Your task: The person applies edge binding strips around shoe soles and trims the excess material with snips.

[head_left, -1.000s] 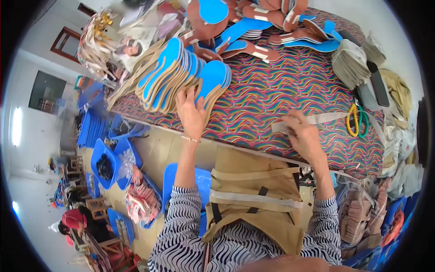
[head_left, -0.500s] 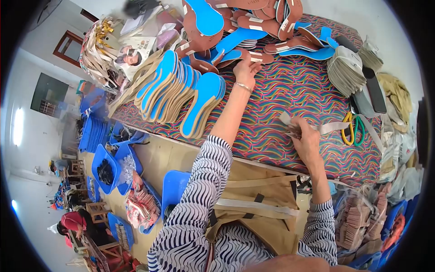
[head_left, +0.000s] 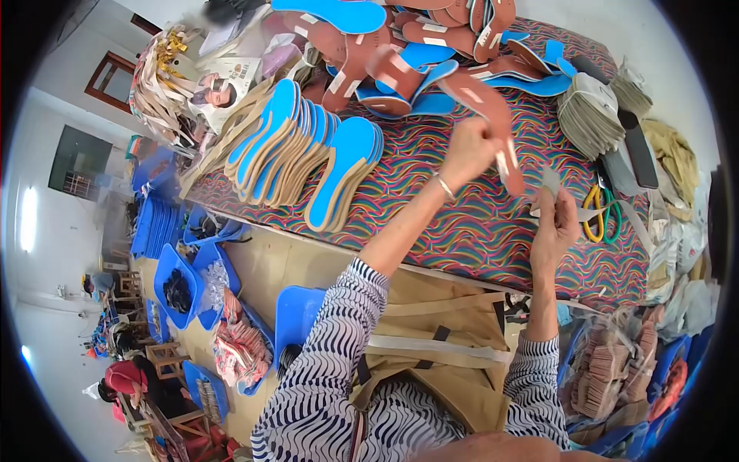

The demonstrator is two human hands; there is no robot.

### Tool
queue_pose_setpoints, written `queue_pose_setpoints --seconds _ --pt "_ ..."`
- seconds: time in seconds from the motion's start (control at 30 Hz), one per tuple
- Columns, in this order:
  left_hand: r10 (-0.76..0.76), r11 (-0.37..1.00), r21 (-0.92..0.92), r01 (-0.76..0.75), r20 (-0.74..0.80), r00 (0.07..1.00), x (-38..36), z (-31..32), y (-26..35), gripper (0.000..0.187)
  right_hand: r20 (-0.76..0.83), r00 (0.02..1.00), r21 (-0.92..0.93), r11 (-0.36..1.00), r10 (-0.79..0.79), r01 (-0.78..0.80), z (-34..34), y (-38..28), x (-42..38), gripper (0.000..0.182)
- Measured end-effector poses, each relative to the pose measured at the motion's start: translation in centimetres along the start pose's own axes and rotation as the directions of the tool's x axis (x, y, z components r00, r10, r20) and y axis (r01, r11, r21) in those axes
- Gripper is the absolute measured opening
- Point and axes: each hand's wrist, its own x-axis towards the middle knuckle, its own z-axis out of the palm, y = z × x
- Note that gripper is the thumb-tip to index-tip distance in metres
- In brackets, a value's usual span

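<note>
My left hand (head_left: 467, 156), with a bracelet at the wrist, grips a brown insole (head_left: 489, 104) that is tilted and partly blurred; a pale patch shows near its lower end. Between the thumb and fingers of my right hand (head_left: 556, 231) is a pale strip (head_left: 549, 182), its tail stretching toward the scissors. Yellow-and-green-handled scissors (head_left: 600, 219) lie just right of that hand. Beyond my left hand is a loose heap of brown and blue insoles (head_left: 431, 54). Neat stacks of blue-topped insoles (head_left: 339, 173) stand to its left.
A wavy multicoloured cloth (head_left: 454, 239) covers the table. Bundled grey pieces (head_left: 589, 115) and a dark flat bar (head_left: 637, 158) lie at the right. Blue bins (head_left: 181, 281) stand on the floor to the left, and a person in red (head_left: 127, 377) sits farther off.
My left hand has moved right from the heap's edge, bringing a brown insole with it. My right hand has shifted right and raised the pale strip. Several insoles in the heap have shifted.
</note>
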Motion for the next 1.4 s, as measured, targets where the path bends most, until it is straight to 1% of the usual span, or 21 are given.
queue_pose_setpoints --seconds 0.03,0.17,0.23,0.27,0.37,0.43,0.47,0.5,0.57,0.6,0.7,0.77,0.83,0.87,0.9,0.97,1.0,1.03,1.13,1.2,1.4 --pt "0.094 0.984 0.145 -0.1 0.044 0.995 -0.4 0.6 2.1 0.02 -0.07 0.998 0.057 0.998 0.004 0.0 -0.1 -0.2 -0.1 0.01" --pt "0.029 0.981 0.19 -0.047 0.099 0.995 -1.5 0.7 5.3 0.023 -0.157 0.987 0.149 0.987 -0.038 0.062 -2.0 0.1 0.2 0.003" --pt "0.112 0.875 0.459 -0.154 0.118 0.987 -3.8 -0.2 6.8 0.02 -0.213 0.967 0.316 0.946 0.142 -0.07 -2.6 0.2 0.3 0.006" --pt "0.105 0.876 0.455 -0.157 0.138 0.985 -4.9 -0.2 7.6 0.02 -0.173 0.967 0.385 0.916 0.188 -0.109 -3.0 0.5 0.3 0.003" --pt "0.059 0.798 0.584 -0.15 0.172 0.983 -7.9 0.0 8.5 0.019 -0.21 0.954 0.282 0.948 0.212 -0.148 -2.8 1.2 0.0 0.005" --pt "-0.06 0.683 0.708 -0.18 0.299 0.952 -9.6 -0.2 6.7 0.028 -0.163 0.961 0.288 0.943 0.222 -0.169 -3.4 0.7 -0.5 0.013" --pt "-0.156 0.729 0.674 -0.118 0.333 0.93 -9.7 -0.4 5.9 0.05 -0.1 0.977 0.21 0.964 0.19 -0.166 -3.6 -0.4 -0.5 0.011" --pt "-0.158 0.733 0.67 -0.121 0.34 0.927 -9.8 -0.5 5.3 0.05 -0.032 0.986 0.133 0.979 0.163 -0.157 -3.9 -1.3 -0.6 0.009" --pt "0.017 0.813 0.577 -0.081 0.116 0.993 -9.7 -0.3 4.3 0.083 -0.029 0.984 0.078 0.982 0.173 -0.17 -4.9 -2.3 -1.0 0.011" --pt "-0.141 0.779 0.625 0.055 0.089 0.986 -9.0 -0.2 5.6 0.102 -0.013 0.993 0.056 0.992 0.114 -0.113 -5.2 -2.8 -1.1 0.014" --pt "-0.073 0.753 0.657 -0.029 0.128 0.989 -7.6 1.2 2.6 0.105 0.01 0.997 -0.004 0.997 0.075 -0.075 -5.8 -4.2 -1.7 0.018" --pt "-0.031 0.776 0.628 -0.048 0.115 0.993 -6.5 1.8 1.6 0.094 0.024 0.989 0.065 0.987 0.144 -0.145 -5.9 -4.3 -2.3 0.018" --pt "-0.171 0.913 0.407 0.03 0.314 0.934 -5.3 1.3 1.4 0.069 0.044 0.985 0.073 0.983 0.168 -0.171 -5.4 -4.7 -2.8 0.02" --pt "-0.237 0.97 0.13 0.205 0.319 0.918 -5.3 1.2 0.0 0.043 0.039 0.981 0.068 0.979 0.19 -0.193 -4.9 -4.6 -3.1 0.02" --pt "-0.24 0.969 0.133 0.207 0.322 0.916 -5.7 0.9 0.3 0.043 0.032 0.976 0.065 0.974 0.215 -0.217 -4.6 -4.6 -3.4 0.021" --pt "-0.395 0.853 -0.28 0.44 0.203 0.896 -7.4 -0.3 1.9 0.036 0.079 0.966 0.049 0.967 0.246 -0.25 -4.3 -4.7 -3.6 0.02" --pt "-0.396 0.767 -0.454 0.453 0.22 0.891 -8.5 -1.0 2.8 0.035 0.103 0.967 0.063 0.968 0.234 -0.241 -3.9 -4.7 -3.8 0.019" --pt "-0.402 0.767 -0.449 0.458 0.221 0.889 -9.7 -1.5 4.0 0.035 0.128 0.966 0.078 0.969 0.222 -0.233 -3.5 -4.6 -4.1 0.018" --pt "-0.435 0.594 -0.676 0.436 0.186 0.881 -12.8 -2.7 7.0 0.035 0.164 0.949 0.116 0.95 0.271 -0.291 -1.8 -4.4 -4.7 0.018" --pt "-0.548 0.455 -0.743 0.491 0.201 0.812 -14.3 -3.0 7.8 0.031 0.2 0.945 0.102 0.953 0.26 -0.284 -0.8 -4.2 -5.0 0.02" --pt "-0.51 0.517 -0.803 0.295 -0.012 0.86 -16.1 -1.8 8.3 0.022 0.235 0.877 0.197 0.863 0.418 -0.465 -0.1 -4.1 -6.2 0.026"
